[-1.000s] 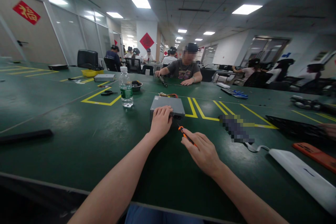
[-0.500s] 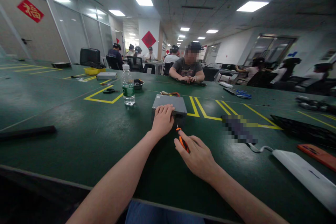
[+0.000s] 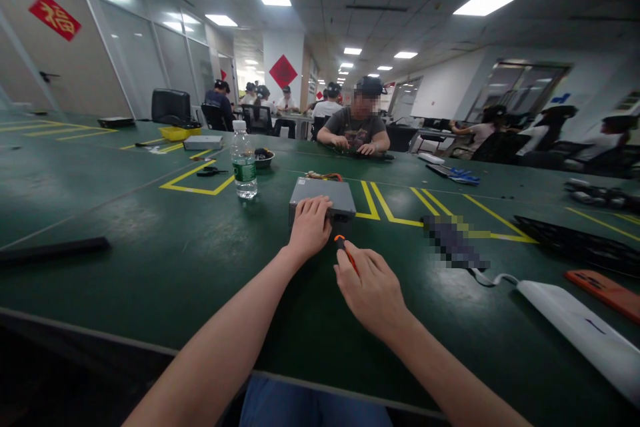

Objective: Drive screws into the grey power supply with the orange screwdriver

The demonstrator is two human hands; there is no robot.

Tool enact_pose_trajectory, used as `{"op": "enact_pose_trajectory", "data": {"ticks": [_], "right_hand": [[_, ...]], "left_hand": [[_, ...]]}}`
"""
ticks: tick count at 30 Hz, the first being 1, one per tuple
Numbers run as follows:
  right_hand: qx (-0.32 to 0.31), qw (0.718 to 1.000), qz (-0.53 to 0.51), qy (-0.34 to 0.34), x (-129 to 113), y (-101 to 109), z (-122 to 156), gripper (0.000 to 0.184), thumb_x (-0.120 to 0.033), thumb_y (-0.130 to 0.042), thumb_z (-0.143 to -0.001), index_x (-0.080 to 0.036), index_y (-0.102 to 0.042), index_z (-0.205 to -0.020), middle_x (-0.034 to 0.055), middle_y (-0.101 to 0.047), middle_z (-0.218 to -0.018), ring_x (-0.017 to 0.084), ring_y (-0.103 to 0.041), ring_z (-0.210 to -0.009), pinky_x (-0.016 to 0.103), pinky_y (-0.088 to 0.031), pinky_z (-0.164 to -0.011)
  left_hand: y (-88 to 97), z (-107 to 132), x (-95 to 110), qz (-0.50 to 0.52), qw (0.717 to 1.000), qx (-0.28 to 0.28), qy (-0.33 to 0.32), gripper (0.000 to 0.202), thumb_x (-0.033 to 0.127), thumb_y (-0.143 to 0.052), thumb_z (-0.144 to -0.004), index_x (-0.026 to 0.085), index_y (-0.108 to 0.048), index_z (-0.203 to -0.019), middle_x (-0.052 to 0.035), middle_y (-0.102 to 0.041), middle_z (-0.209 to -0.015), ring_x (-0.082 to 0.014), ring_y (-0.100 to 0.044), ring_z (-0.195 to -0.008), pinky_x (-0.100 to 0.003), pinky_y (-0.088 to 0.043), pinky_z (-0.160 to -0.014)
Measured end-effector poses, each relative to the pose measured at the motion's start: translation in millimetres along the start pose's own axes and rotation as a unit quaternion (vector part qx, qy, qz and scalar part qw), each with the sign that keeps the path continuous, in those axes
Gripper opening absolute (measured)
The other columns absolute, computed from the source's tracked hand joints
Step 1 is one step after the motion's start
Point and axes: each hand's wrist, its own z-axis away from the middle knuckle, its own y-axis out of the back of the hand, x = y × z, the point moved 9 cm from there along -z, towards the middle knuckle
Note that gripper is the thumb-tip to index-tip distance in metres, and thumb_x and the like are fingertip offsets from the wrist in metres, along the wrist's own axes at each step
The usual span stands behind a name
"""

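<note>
A flat grey metal box lies on the green table in front of me, coloured wires showing at its far edge. My left hand rests on its near left corner, fingers curled over the top. My right hand is closed on a small screwdriver with an orange and black handle, whose tip points at the box's near face.
A water bottle stands left of the box, with a small bowl behind it. A white elongated device and an orange object lie at the right. A person sits across the table; others work further back.
My right hand has moved left and forward, bringing the screwdriver closer to the box's near face. The left hand stays on the box.
</note>
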Motion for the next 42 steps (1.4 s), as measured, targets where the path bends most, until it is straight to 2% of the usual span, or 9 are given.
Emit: {"op": "enact_pose_trajectory", "data": {"ticks": [7, 11, 15, 20, 23, 29, 34, 38, 42], "right_hand": [[0.027, 0.996, -0.048, -0.076, 13.1, 2.4, 1.9, 0.024, -0.029, -0.045, -0.087, -0.011, -0.053, -0.1, 0.0069, -0.062, -0.077, 0.016, -0.057, -0.072, 0.031, -0.044, -0.078], [-0.016, 0.992, -0.083, -0.097, 9.7, -1.6, 4.4, 0.029, -0.029, -0.038, -0.088, -0.01, -0.052, -0.104, 0.0131, -0.058, -0.093, 0.021, -0.054, -0.084, 0.037, -0.044, -0.077], [0.002, 0.991, -0.091, -0.097, 8.6, 2.1, 4.0, 0.028, -0.022, -0.038, -0.087, -0.012, -0.051, -0.109, 0.0164, -0.051, -0.106, 0.021, -0.052, -0.091, 0.035, -0.045, -0.074], [0.016, 0.991, -0.123, -0.045, 2.3, 1.4, 1.5, 0.02, -0.019, -0.044, -0.086, -0.017, -0.055, -0.103, 0.0144, -0.053, -0.111, 0.02, -0.053, -0.093, 0.033, -0.046, -0.075], [0.007, 0.986, -0.156, -0.059, 5.5, 0.4, 3.2, 0.017, -0.025, -0.046, -0.086, -0.016, -0.057, -0.096, 0.0154, -0.053, -0.111, 0.02, -0.054, -0.094, 0.033, -0.047, -0.076], [-0.018, 0.977, -0.206, -0.054, 5.5, 1.1, 6.0, 0.031, -0.019, -0.04, -0.087, -0.014, -0.049, -0.116, 0.0179, -0.046, -0.122, 0.021, -0.05, -0.106, 0.034, -0.046, -0.081], [0.04, 0.977, -0.205, -0.046, 7.5, 10.0, 6.0, 0.026, -0.021, -0.045, -0.086, -0.014, -0.052, -0.11, 0.0138, -0.057, -0.111, 0.019, -0.055, -0.099, 0.033, -0.047, -0.078], [0.043, 0.976, -0.205, -0.055, 6.9, 7.9, 6.3, 0.024, -0.029, -0.051, -0.084, -0.015, -0.055, -0.103, 0.0121, -0.06, -0.103, 0.019, -0.057, -0.092, 0.032, -0.048, -0.076], [0.029, 0.985, -0.168, -0.041, 1.7, 6.7, 4.7, 0.023, -0.029, -0.052, -0.084, -0.017, -0.057, -0.103, 0.0115, -0.059, -0.101, 0.017, -0.057, -0.088, 0.029, -0.048, -0.073]], "left_hand": [[0.3, 0.1, 0.4, 0.002, 1.0, 0.002, -0.003, 0.031, 0.017, -0.046, -0.079, 0.02, -0.049, -0.109, -0.0042, -0.053, -0.123, -0.0203, -0.041, -0.118, -0.038, -0.025, -0.103], [-0.1, 0.4, 1.0, 0.005, 1.0, 0.004, -0.01, 0.031, 0.021, -0.047, -0.08, 0.021, -0.047, -0.111, -0.0048, -0.052, -0.123, -0.0205, -0.041, -0.118, -0.038, -0.024, -0.103], [-0.8, 1.0, 2.0, 0.006, 1.0, 0.005, -0.016, 0.033, 0.026, -0.055, -0.077, 0.024, -0.048, -0.11, -0.0049, -0.051, -0.122, -0.0208, -0.039, -0.119, -0.039, -0.025, -0.102], [-5.2, 0.8, 0.1, 0.014, 1.0, -0.001, -0.022, 0.009, 0.025, -0.056, -0.078, 0.027, -0.058, -0.087, -0.0011, -0.049, -0.124, -0.0201, -0.037, -0.119, -0.04, -0.024, -0.101], [-5.9, 0.0, -2.5, 0.023, 1.0, 0.0, -0.016, 0.005, 0.024, -0.057, -0.078, 0.027, -0.06, -0.079, 0.0005, -0.049, -0.124, -0.0193, -0.039, -0.117, -0.04, -0.025, -0.1], [-5.6, -1.2, -2.5, 0.02, 1.0, -0.014, -0.014, 0.007, 0.023, -0.057, -0.077, 0.028, -0.061, -0.079, 0.0017, -0.049, -0.125, -0.02, -0.039, -0.116, -0.039, -0.027, -0.097], [-0.7, 0.3, 0.0, 0.033, 0.999, -0.015, -0.027, 0.018, 0.018, -0.051, -0.08, 0.028, -0.057, -0.094, 0.0004, -0.051, -0.124, -0.0181, -0.039, -0.118, -0.038, -0.027, -0.098], [2.0, 0.6, -1.5, 0.041, 0.999, -0.012, -0.014, 0.036, 0.01, -0.045, -0.078, 0.025, -0.049, -0.11, -0.0013, -0.053, -0.122, -0.0168, -0.042, -0.117, -0.036, -0.027, -0.099], [2.4, 0.5, -0.6, 0.03, 0.999, -0.004, -0.011, 0.037, 0.011, -0.043, -0.079, 0.024, -0.048, -0.114, -0.0017, -0.053, -0.123, -0.0169, -0.041, -0.118, -0.036, -0.026, -0.1]]}}
